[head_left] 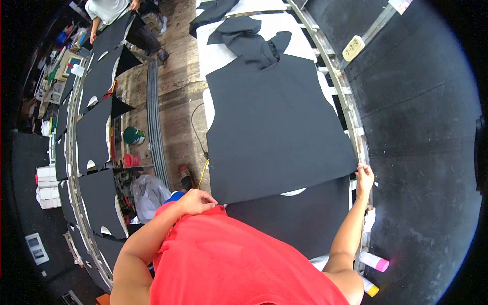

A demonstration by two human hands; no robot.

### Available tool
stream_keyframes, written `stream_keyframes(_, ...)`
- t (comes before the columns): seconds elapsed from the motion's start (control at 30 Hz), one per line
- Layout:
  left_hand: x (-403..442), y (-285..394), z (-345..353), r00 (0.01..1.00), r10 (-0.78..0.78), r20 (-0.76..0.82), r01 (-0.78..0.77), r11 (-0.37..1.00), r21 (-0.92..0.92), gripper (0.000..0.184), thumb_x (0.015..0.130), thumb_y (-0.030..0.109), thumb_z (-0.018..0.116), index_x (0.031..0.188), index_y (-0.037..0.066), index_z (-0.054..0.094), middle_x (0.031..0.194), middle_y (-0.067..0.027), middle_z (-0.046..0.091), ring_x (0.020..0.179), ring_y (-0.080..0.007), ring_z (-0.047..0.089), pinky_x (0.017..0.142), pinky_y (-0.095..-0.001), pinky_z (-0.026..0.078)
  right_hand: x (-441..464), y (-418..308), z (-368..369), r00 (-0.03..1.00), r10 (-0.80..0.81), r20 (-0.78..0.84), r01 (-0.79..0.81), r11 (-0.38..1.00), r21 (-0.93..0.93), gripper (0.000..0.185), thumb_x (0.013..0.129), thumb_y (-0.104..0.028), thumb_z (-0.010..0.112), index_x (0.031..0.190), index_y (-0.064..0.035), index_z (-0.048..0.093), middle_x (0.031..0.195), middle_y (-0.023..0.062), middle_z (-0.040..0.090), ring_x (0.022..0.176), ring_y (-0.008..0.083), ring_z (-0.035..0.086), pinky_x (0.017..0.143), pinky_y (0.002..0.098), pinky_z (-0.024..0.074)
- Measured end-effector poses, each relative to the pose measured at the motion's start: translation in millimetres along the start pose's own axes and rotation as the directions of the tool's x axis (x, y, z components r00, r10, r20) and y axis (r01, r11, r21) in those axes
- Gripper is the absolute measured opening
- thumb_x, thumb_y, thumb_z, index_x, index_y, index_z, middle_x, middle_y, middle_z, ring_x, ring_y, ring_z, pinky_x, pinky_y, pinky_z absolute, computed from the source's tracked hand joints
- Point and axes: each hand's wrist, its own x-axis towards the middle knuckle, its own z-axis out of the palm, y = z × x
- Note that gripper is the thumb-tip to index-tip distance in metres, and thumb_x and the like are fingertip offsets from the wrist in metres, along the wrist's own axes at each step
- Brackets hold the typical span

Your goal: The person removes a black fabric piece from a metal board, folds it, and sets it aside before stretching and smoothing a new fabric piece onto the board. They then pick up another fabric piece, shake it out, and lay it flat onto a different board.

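A dark fabric panel [277, 127], shaped like a shirt body, lies over a white board in front of me, its far end bunched into folds [251, 40]. My right hand [364, 179] pinches the panel's near right corner beside the metal rail. At the near left corner, my left hand [199, 202] has its fingers closed on the edge, close to my red shirt. The panel's near edge runs between both hands. Below that edge lies another dark panel [295, 223], with a white curved patch of the board showing at its neck.
A metal rail [351, 101] runs along the right side, with two spray cans [374, 262] near me. Across the wooden floor [178, 101] stand a green bucket [133, 135], a plastic bag [150, 197] and another row of dark panels [96, 134]. A person [109, 10] stands far left.
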Motion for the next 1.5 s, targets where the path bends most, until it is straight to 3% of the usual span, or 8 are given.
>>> stream_keyframes(0.5,-2.1,2.5,0.4,0.996,0.037,0.082,-0.037,0.999,-0.004,0.023,0.082,0.021,0.068,0.096,0.005,0.075,0.09,-0.0116,0.074,0.084,-0.0197,0.071,0.081,-0.0307,0.056,-23.9,-9.7,-1.5,0.999,-0.038,-0.023,0.037,0.998,-0.053,0.01,0.091,-0.012,0.067,0.098,-0.0039,0.068,0.089,-0.0009,0.064,0.079,0.0077,0.057,0.07,0.0228,0.0445)
stream_keyframes(0.7,-3.1,-0.2,4.2,0.99,0.027,0.139,-0.018,0.998,-0.065,0.023,0.083,0.021,0.068,0.098,0.005,0.075,0.091,-0.0115,0.074,0.085,-0.0197,0.072,0.082,-0.03,0.056,-31.3,-6.3,-6.5,0.999,-0.007,-0.053,0.005,0.999,-0.04,0.009,0.091,-0.011,0.066,0.096,-0.004,0.068,0.088,-0.0011,0.063,0.079,0.0072,0.056,0.07,0.0225,0.0438)
stream_keyframes(1.5,-2.8,-5.3,6.9,0.959,-0.055,0.279,0.058,0.998,-0.002,0.025,0.085,0.027,0.069,0.101,0.009,0.075,0.096,-0.0088,0.074,0.091,-0.0178,0.07,0.084,-0.0309,0.055,-47.3,-2.6,-15.1,0.997,-0.002,-0.077,0.0,1.0,-0.026,0.008,0.09,-0.011,0.068,0.093,-0.0032,0.066,0.083,-0.004,0.06,0.073,0.0047,0.05,0.068,0.0198,0.0382)
